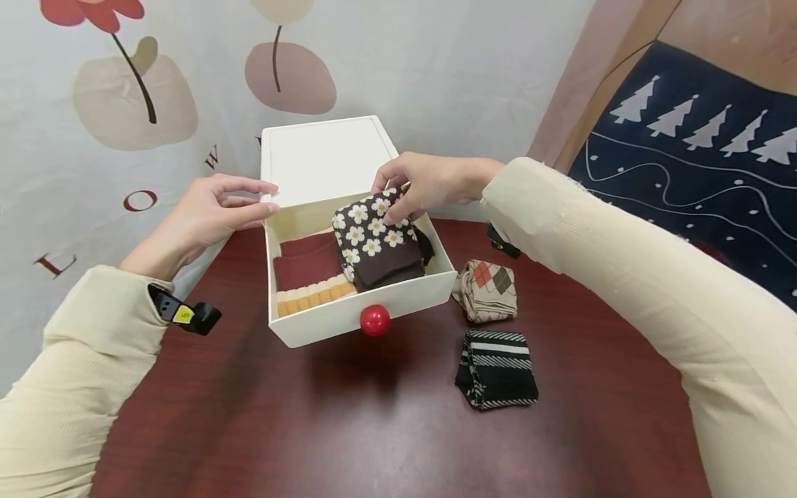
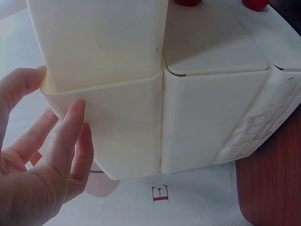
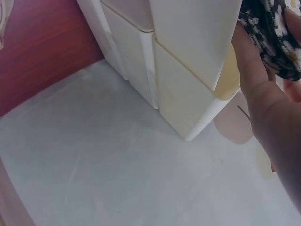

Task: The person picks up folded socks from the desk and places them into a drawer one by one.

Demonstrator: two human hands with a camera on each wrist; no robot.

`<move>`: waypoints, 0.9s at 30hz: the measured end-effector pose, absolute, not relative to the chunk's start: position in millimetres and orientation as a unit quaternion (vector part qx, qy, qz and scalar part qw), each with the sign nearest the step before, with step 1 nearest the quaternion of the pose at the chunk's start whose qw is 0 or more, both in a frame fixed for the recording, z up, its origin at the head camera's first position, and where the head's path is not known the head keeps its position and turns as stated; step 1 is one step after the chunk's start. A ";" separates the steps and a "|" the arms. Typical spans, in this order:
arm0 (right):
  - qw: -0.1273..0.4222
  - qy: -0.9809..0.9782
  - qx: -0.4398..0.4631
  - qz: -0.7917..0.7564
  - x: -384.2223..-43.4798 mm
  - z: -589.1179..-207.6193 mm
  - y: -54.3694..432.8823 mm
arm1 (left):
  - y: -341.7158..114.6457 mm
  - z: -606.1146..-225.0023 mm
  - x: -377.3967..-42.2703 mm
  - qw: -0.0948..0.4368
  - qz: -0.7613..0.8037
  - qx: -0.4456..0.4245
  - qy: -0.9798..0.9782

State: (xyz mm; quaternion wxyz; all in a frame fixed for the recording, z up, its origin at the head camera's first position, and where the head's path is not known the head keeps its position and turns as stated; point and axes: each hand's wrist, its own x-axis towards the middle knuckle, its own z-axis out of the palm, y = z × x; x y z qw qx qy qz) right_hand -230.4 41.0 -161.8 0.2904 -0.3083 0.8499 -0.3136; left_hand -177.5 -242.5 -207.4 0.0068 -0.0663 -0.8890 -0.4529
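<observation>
My right hand (image 1: 429, 181) pinches a folded pair of dark brown socks with white daisies (image 1: 367, 235), held tilted over the right half of an open white drawer (image 1: 407, 299). Its thumb lies on the daisy pattern; the right wrist view shows part of the socks (image 3: 273, 42) at the fingers. Folded maroon socks (image 1: 308, 261) and yellow-and-cream ribbed socks (image 1: 316, 297) fill the drawer's left half. At the top left corner of the white cabinet (image 1: 326, 162), my left hand (image 1: 208, 207) touches the edge with extended fingers, thumb along the drawer side in the left wrist view.
Folded beige argyle socks (image 1: 488, 290) and black-and-white striped socks (image 1: 498, 370) lie on the dark red table (image 1: 373, 429), right of the drawer. A red round knob (image 1: 375, 320) sticks out from the drawer front. Lower drawer units (image 2: 211, 113) adjoin the open one. A printed curtain (image 1: 436, 69) hangs behind.
</observation>
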 end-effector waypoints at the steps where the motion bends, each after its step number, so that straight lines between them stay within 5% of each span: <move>1: 0.283 0.853 -0.313 -0.309 -230.0 -161.9 40.8 | -243.0 -207.4 -177.3 0.007 -0.452 -0.067 -0.889; 11: 0.151 0.900 -0.333 -0.236 -228.7 -161.7 40.0 | -242.0 -208.1 -176.5 0.012 -0.447 -0.069 -0.892; 27: 0.074 0.908 -0.296 -0.288 -227.9 -146.8 51.0 | -241.0 -208.1 -175.8 0.013 -0.453 -0.066 -0.889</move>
